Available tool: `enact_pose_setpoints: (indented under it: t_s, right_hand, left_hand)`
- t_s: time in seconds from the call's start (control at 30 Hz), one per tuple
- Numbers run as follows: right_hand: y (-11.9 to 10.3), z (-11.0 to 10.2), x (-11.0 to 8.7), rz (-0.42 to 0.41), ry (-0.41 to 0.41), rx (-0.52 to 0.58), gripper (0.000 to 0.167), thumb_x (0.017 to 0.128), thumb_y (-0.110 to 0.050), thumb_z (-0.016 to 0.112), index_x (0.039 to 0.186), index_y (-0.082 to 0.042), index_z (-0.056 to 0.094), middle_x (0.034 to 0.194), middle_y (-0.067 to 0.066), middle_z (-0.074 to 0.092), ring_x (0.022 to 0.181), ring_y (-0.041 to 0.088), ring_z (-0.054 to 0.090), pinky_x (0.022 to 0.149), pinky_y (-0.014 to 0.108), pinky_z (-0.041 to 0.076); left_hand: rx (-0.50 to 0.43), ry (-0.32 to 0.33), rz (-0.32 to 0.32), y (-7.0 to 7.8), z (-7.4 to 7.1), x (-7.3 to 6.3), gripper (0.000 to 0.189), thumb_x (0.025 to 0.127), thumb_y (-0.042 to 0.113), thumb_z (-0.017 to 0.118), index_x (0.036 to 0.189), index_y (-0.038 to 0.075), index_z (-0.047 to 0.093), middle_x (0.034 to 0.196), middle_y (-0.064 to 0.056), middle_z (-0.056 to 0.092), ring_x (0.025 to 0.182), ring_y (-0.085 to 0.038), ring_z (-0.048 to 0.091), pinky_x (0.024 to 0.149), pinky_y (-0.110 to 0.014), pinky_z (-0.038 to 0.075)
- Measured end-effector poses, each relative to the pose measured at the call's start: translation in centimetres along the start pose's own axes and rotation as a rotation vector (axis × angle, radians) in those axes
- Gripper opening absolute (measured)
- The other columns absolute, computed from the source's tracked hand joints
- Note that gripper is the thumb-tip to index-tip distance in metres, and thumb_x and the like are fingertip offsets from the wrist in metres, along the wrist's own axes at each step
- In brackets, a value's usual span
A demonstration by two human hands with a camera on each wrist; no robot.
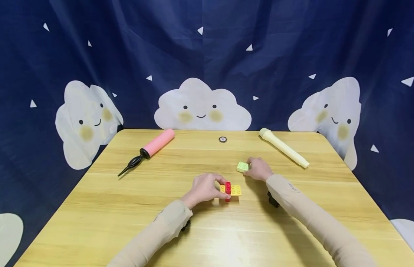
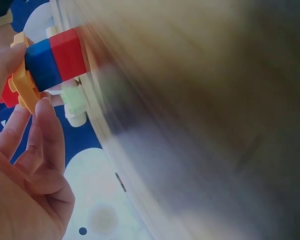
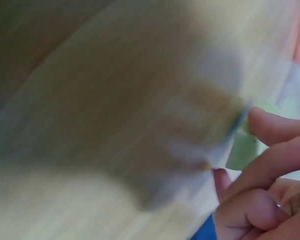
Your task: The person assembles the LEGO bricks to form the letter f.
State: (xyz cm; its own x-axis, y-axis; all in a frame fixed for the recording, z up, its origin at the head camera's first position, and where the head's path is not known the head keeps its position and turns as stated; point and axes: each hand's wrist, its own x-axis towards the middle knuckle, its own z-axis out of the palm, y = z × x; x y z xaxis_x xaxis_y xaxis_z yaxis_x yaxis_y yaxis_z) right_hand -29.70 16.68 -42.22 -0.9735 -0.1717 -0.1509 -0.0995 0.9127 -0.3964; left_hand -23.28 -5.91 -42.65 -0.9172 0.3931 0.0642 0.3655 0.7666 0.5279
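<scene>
My left hand pinches a small toy-brick build by its yellow plate. A red brick sits across the plate's top. In the left wrist view, a blue brick and another red brick are stacked on the plate's other side, reaching toward the table. Farther forward and to the right, my right hand holds a light green brick between thumb and fingers, at the tabletop. Fingers partly cover that brick in the right wrist view, and whether it touches the wood I cannot tell.
On the wooden table, a pink hand pump with a black nozzle lies at the back left. A pale yellow microphone-shaped stick lies at the back right. Between them is a small dark round disc. A blue curtain hangs behind.
</scene>
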Motion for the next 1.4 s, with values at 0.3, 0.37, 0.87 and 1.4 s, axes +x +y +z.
enact_pose_setpoints:
  t_s: [0.3,0.37,0.87,1.4]
  right_hand:
    - [-2.0,-1.6,-2.4,-0.069,-0.085,0.13,0.04,0.083,-0.015,0.071,0.117,0.001,0.053,0.098,0.015,0.064,0.081,0.023,0.058,0.068,0.034,0.048]
    - [-2.1,-1.9,-2.8,-0.097,-0.091,0.184,0.038,0.083,-0.014,0.071,0.114,0.0,0.054,0.093,0.012,0.064,0.076,0.023,0.059,0.064,0.03,0.047]
    - [-2.7,-2.3,-6.5,-0.299,-0.149,0.451,0.034,0.084,-0.01,0.071,0.115,-0.003,0.057,0.099,0.018,0.063,0.059,0.015,0.049,0.046,0.022,0.04]
    - [-3.5,-0.8,-8.1,-0.321,-0.118,0.516,0.032,0.085,-0.011,0.07,0.114,-0.006,0.059,0.091,0.012,0.06,0.069,0.019,0.051,0.048,0.022,0.039]
  left_hand:
    - [0.002,-0.017,0.008,-0.1,-0.1,0.2,0.043,0.064,0.053,0.083,0.098,0.029,0.073,0.104,0.015,0.071,0.092,-0.011,0.061,0.08,-0.036,0.039]
    - [0.012,-0.017,0.012,-0.2,-0.1,0.3,0.042,0.063,0.054,0.083,0.097,0.03,0.073,0.105,0.014,0.071,0.089,-0.01,0.061,0.078,-0.035,0.04]
    - [0.01,-0.018,0.017,-0.4,-0.1,0.5,0.041,0.063,0.053,0.083,0.095,0.03,0.074,0.106,0.013,0.071,0.082,-0.008,0.058,0.073,-0.034,0.039]
    - [0.01,-0.013,0.052,-0.7,0.0,0.6,0.035,0.064,0.054,0.082,0.088,0.03,0.072,0.097,0.013,0.072,0.062,-0.006,0.045,0.064,-0.029,0.037]
